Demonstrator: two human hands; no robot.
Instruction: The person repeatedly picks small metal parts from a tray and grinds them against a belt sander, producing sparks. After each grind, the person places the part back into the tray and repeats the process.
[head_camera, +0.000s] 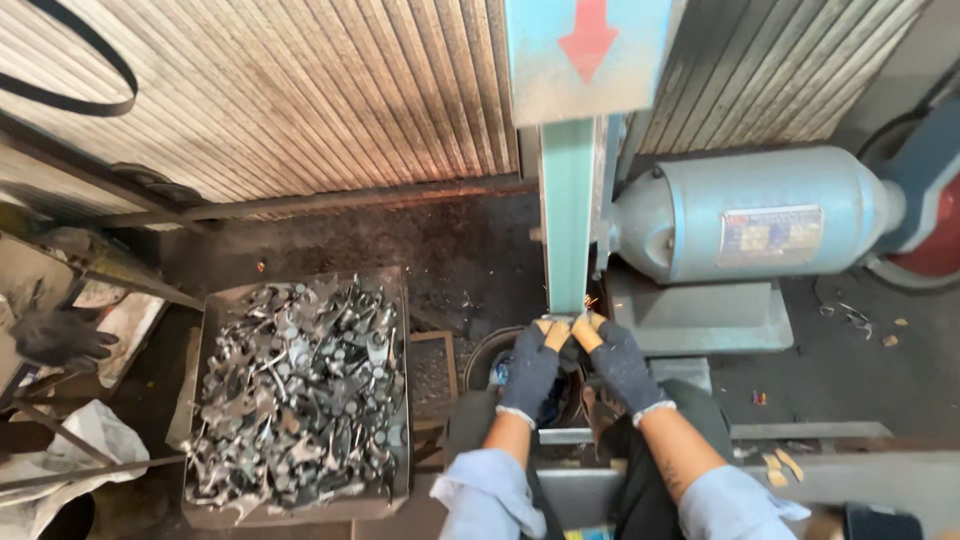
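1. I've got the left hand (530, 365) and right hand (615, 360) both pinching a small metal part (568, 322) against the sanding belt (567, 215)'s lower end; sparks.
2. Grinding step, I judge; next needs steady pressure.
3. Tray of parts (300, 390) sits left of the belt.

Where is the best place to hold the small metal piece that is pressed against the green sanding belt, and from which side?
Grip the small metal piece at its two outer ends, from below the belt. The left hand and right hand pinch it so, fingertips beside the sparks.
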